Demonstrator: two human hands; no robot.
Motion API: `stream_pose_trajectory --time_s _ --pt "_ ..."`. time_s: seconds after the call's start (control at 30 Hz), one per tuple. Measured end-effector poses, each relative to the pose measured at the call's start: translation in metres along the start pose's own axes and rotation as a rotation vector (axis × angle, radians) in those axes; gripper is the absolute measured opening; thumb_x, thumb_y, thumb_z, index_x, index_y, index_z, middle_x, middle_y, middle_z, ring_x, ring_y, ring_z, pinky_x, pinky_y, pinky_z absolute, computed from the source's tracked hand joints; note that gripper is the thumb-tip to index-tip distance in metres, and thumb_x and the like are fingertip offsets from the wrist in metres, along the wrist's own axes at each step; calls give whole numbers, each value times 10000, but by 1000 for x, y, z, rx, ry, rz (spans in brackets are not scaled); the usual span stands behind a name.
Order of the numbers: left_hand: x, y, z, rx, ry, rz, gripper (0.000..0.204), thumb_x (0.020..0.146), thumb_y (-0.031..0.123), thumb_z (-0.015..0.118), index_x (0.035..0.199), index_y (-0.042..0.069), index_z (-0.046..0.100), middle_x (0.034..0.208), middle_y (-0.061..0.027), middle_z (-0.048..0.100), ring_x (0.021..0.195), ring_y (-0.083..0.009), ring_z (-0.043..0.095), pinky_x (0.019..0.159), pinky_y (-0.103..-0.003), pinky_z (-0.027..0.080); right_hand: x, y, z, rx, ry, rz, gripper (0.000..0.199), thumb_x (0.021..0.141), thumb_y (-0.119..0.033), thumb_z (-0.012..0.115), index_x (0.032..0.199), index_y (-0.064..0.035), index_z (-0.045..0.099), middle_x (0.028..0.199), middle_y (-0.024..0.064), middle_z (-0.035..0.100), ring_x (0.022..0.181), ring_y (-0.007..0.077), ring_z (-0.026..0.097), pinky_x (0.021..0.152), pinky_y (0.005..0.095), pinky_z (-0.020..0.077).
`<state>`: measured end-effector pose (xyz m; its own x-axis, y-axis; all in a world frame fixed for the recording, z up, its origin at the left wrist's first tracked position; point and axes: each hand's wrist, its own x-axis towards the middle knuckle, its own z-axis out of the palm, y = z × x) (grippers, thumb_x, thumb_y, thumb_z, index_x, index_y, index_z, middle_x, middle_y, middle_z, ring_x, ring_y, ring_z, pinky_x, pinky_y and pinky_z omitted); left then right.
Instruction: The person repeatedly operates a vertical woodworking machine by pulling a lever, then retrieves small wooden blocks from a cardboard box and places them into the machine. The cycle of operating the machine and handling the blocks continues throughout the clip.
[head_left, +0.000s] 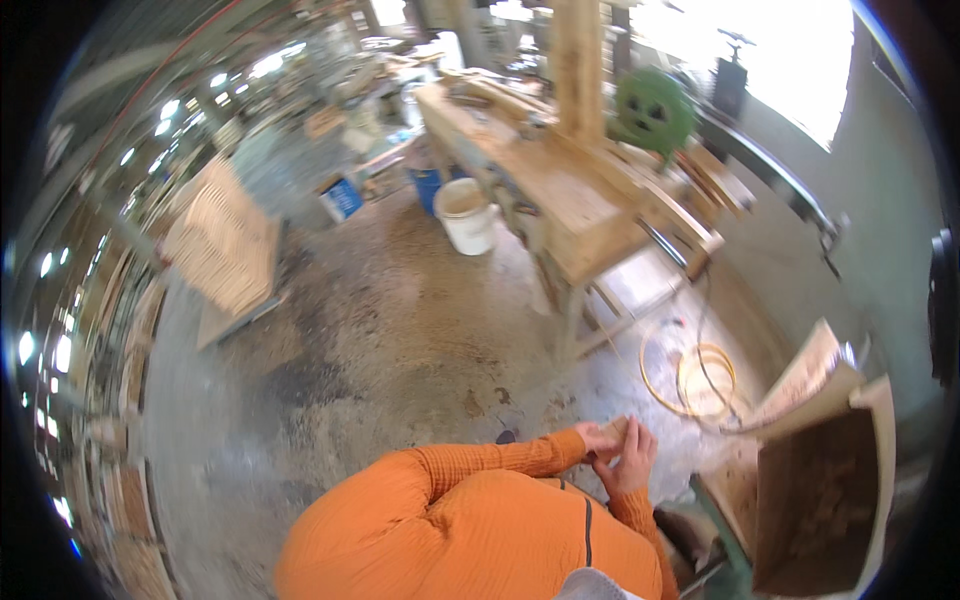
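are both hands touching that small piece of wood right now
Touching. The head view shows the left hand and right hand closed together around the small wooden piece, with no gap visible between either hand and it.

Blown-out window glare, blurred fisheye edges

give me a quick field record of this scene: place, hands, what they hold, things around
place: woodworking shop with a dusty concrete floor
left hand: gripping a small pale wooden piece
right hand: closed on the same piece, touching the left hand
clothing: orange ribbed sleeves
near the hands: coiled yellow hose, open cardboard box
further off: wooden workbench, white bucket, green machine wheel, stack of wooden slats
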<state>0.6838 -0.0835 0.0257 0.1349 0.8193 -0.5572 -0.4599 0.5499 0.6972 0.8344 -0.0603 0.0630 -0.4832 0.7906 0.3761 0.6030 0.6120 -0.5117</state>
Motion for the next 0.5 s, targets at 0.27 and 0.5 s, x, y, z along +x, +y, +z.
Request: stream_pose_trajectory --time_s 0.27,0.5 --pt "-25 -5 -35 211 156 -71 493 797 398 706 1058 -9 612 938 -106 654 730 -200 643 628 -322 539 -6 8 38 103 -262 -187 912 459 -218 821 1278 -51 457 1164 133 501 1082 340 463 914 461 378" --pt "-21 -17 -76 322 295 267 592 671 423 799 1056 12 614 946 -96 651 858 -187 615 731 -323 511 16 -12 68 82 -391 -240 846 515 -280 771 1269 -79 446 1171 126 497 1086 342 463 937 465 361"
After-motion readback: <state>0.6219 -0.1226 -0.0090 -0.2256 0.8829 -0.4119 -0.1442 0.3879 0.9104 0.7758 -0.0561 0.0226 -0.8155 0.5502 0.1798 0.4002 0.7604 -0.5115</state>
